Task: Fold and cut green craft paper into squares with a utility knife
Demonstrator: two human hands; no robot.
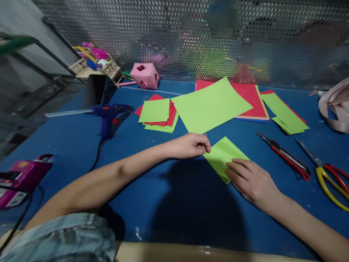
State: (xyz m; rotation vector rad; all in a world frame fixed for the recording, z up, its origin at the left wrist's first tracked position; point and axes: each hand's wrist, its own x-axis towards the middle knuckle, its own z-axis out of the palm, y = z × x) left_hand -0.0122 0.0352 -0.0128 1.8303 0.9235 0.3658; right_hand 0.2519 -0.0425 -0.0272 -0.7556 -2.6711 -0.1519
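Observation:
A small light-green sheet of paper (222,154) lies turned cornerwise on the blue tabletop, its surface slightly bowed. At its left corner, my left hand (192,145) is closed in a pinch on the edge. My right hand (252,180) rests over the lower right part, fingers stretched out on the paper and the thumb hidden. Just beyond my left hand lies a larger light-green sheet (212,105). To the left of that is a small pile of green and red paper squares (156,110).
A blue glue gun (107,120) stands at left, near a purple power strip (24,180). On the right lie a red cutter knife (283,154) and yellow-red scissors (324,171). A pink paper polyhedron (145,75) and red sheets (249,96) sit by the perforated metal panel (174,40).

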